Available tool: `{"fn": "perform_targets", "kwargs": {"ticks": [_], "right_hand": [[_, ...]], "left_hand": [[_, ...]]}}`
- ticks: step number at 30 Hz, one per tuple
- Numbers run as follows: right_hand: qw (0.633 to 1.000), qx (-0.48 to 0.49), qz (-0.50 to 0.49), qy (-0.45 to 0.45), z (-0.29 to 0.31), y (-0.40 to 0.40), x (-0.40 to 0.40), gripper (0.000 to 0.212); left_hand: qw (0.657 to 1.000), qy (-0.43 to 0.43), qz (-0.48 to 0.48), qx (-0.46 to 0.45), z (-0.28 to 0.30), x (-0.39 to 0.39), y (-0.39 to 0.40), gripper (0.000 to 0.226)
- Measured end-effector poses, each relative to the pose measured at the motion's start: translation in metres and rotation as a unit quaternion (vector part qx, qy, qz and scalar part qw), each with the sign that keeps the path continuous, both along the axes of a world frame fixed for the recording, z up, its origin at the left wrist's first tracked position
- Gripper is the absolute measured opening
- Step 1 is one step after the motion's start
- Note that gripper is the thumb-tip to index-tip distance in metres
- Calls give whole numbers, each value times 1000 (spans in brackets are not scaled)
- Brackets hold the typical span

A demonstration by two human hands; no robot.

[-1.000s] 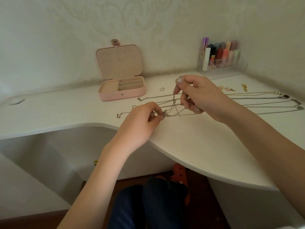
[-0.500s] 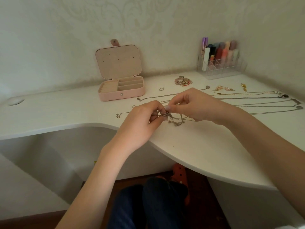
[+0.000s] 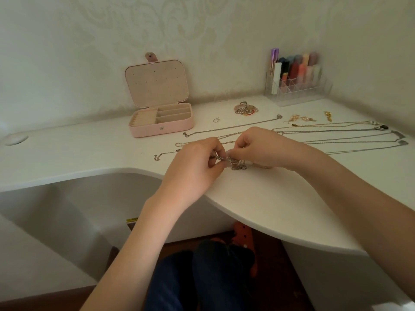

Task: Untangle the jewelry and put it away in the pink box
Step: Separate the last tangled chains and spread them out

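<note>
head view: tangled chains [image 3: 235,163] pinched between left hand [image 3: 197,167] and right hand [image 3: 262,149].

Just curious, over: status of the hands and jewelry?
Left hand, right hand pinching tangled chains. Pink box open, waiting. Nothing blocking.

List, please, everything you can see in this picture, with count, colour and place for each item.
pink box: one, pink, lid open, back left of the desk.
tangled chains: one knot, silver, between the hands near the desk's front edge.
laid-out necklaces: several, silver and gold, stretched across the right of the desk.
small ring: one, silver, right of the box.
bracelet pile: one heap, mixed colours, behind the hands.
gold earrings: a few, gold, right of the pile.
clear organiser: one, holding coloured cosmetics, back right corner.
desk: one, white.
left hand: pinches the knot.
right hand: pinches the knot.
</note>
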State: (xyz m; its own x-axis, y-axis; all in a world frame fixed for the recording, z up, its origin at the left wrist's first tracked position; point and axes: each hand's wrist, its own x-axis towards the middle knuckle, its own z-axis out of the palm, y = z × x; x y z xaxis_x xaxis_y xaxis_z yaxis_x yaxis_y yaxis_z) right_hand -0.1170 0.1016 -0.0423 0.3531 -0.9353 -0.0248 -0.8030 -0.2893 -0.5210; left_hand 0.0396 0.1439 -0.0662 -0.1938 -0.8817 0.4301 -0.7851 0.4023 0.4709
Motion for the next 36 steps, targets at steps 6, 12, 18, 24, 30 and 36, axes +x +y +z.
{"fn": "perform_targets", "kwargs": {"ticks": [6,12,18,24,30,36], "right_hand": [[999,37,-15,17,2,0,2,37],[986,149,-28,-71,6,1,-4,36],[971,178,-16,-161,7,3,-6,39],[966,175,19,-189,12,4,-11,44],[979,101,40,-173,10,4,-9,31],[984,28,9,-176,6,-1,-9,27]], "left_hand": [[994,-71,-21,-77,1,-1,-2,5],[994,-12,-66,-82,5,1,-6,11],[991,120,-28,50,6,1,-5,12],[978,149,-25,144,6,7,-6,17],[960,198,-37,192,11,13,-6,27],[927,288,-56,235,9,15,-5,28]]}}
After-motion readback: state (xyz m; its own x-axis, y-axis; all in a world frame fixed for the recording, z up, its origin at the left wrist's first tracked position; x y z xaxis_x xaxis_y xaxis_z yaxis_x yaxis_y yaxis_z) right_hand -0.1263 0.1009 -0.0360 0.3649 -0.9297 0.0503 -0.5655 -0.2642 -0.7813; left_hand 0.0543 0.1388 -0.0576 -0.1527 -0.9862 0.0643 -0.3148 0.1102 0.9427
